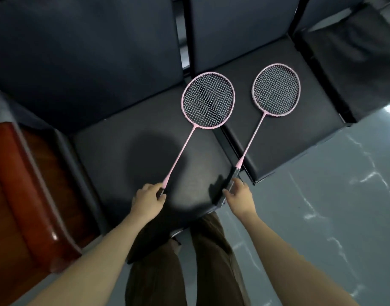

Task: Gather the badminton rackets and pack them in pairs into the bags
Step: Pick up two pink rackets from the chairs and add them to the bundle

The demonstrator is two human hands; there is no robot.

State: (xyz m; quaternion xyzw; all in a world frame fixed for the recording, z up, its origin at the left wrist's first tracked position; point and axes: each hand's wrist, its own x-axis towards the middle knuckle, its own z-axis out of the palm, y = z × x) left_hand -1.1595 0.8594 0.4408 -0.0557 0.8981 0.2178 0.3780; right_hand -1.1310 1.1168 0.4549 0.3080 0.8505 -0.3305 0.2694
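Gathering step: the left hand [146, 200] gripped one pink racket [208, 100], the right hand's [239, 196] fingers [228, 193] loosely touched the other racket's handle [232, 175]; next, close and pair them.

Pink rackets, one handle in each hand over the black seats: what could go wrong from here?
1. The right hand only touches the right racket handle with its fingers, not wrapped round; it may slip when lifted.
2. The left racket head spans the gap between seats; its frame could catch there.
3. No bag is in view.
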